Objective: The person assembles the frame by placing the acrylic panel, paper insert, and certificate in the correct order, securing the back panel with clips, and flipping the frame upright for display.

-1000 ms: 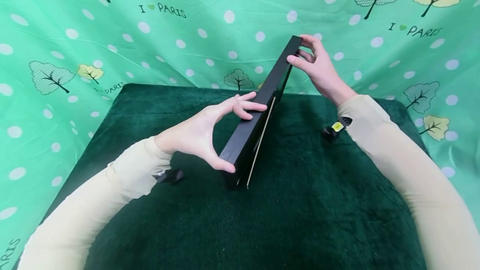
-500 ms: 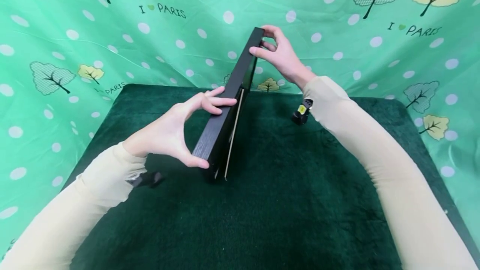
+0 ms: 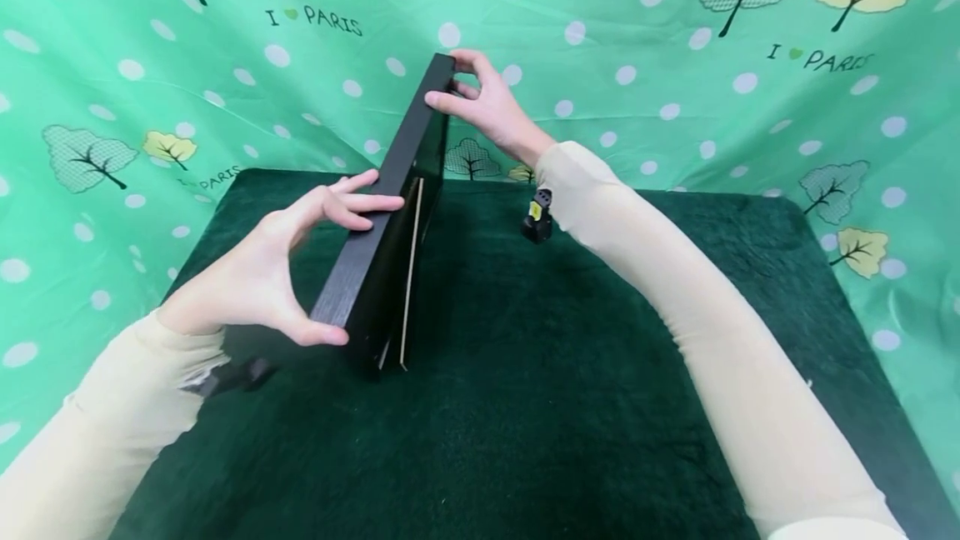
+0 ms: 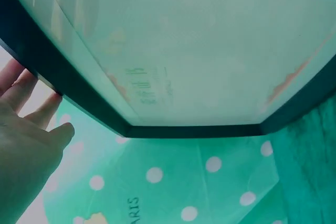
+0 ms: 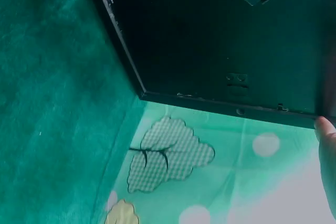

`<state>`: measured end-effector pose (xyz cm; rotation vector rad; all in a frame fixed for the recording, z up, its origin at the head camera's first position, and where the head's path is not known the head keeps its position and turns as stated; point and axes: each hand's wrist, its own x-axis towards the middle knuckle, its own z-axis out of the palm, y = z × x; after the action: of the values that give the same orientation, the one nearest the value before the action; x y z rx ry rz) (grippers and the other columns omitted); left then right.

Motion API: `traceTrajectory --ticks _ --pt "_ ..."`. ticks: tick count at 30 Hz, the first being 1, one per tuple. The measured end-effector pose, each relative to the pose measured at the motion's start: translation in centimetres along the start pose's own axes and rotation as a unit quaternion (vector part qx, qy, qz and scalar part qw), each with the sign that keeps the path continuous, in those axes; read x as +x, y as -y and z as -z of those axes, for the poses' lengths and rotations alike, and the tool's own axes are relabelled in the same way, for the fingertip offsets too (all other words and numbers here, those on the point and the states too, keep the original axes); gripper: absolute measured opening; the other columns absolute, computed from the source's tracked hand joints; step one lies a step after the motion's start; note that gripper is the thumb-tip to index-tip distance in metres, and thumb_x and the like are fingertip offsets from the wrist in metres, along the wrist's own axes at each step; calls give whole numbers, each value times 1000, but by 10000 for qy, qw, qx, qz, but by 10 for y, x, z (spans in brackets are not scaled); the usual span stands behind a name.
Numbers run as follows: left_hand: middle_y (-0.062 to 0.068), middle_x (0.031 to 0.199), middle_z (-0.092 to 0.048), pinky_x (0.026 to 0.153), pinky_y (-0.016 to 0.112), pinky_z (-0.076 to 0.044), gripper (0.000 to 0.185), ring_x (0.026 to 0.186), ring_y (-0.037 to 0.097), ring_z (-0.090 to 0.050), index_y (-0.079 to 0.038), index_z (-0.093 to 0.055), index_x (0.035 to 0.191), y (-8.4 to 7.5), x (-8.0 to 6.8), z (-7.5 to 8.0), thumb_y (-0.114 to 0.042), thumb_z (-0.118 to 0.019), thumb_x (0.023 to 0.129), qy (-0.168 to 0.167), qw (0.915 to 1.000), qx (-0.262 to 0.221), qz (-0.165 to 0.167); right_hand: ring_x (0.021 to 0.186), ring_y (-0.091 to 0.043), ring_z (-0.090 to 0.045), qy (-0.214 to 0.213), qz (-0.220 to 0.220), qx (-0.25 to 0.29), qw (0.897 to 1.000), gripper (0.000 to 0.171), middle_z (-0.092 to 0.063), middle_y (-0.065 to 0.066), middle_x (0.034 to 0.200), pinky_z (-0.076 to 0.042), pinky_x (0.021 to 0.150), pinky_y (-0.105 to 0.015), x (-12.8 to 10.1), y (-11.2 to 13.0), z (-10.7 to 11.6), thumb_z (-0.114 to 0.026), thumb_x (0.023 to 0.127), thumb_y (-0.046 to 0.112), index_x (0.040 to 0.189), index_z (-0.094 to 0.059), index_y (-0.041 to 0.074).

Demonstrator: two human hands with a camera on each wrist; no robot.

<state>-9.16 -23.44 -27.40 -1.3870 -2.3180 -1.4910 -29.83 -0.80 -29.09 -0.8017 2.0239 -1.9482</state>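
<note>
A black picture frame (image 3: 408,127) stands on edge, left of the middle in the head view, with its long top side running away from me. A thin stand leg (image 3: 412,273) juts from its right side. My left hand (image 3: 258,265) holds the near part of the top side, thumb at the near corner, fingers over the edge. At the far top corner, my right hand (image 3: 498,115) grips with thumb and fingers. Its glazed front (image 4: 199,51) shows a pale sheet in the left wrist view; the dark back panel (image 5: 210,40) appears in the right wrist view.
A dark green velvety cloth (image 3: 570,407) covers the table. Behind it hangs a green dotted curtain (image 3: 622,32) with tree prints. A small black device with a yellow label (image 3: 536,213) sits at my right wrist.
Both hands have moved left together with the picture frame, from the middle of the table. The frame keeps nearly the same slant, and the grip of both hands looks unchanged.
</note>
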Motion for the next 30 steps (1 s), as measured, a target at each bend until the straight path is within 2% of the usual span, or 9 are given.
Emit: traceTrajectory --ticks 8,17,24,27,30 --pt "24 140 -46 113 41 -15 81 139 46 -15 9 -48 114 -1 -13 2 -18 -95 54 -54 9999 49 -157 134 -19 -37 80 -75 -145 9998 72 -33 -3 142 -36 100 -21 8 -2 -21 -68 86 18 147 -30 12" --pt "23 140 -47 113 38 -17 81 139 46 -16 10 -48 113 6 -17 4 -17 -95 54 -59 9995 232 -205 134 -15 -35 101 48 -175 9998 75 -32 -2 143 -32 102 -18 15 -5 -24 -68 86 18 148 -28 12" --pt "23 140 -47 113 36 -18 82 140 45 -17 12 -48 115 10 -21 5 -11 -95 52 -137 9998 4 -120 136 -12 -30 165 -1 -253 9995 75 -26 -1 149 -30 103 -17 18 -18 -22 -65 89 19 151 -23 16" --pt "22 138 -50 112 37 -19 82 139 44 -22 11 -49 113 11 -21 5 -17 -96 52 -193 9994 229 -198 139 -7 -24 315 -183 -523 9980 77 -19 2 155 -28 104 -16 18 -17 -22 -62 93 25 154 -16 21" --pt "20 136 -53 112 37 -20 81 137 42 -26 11 -50 111 12 -21 6 -23 -96 53 -201 9985 438 -253 141 -5 -18 470 -319 -1045 9929 78 -14 4 158 -25 106 -17 17 -13 -18 -59 95 31 155 -11 23"
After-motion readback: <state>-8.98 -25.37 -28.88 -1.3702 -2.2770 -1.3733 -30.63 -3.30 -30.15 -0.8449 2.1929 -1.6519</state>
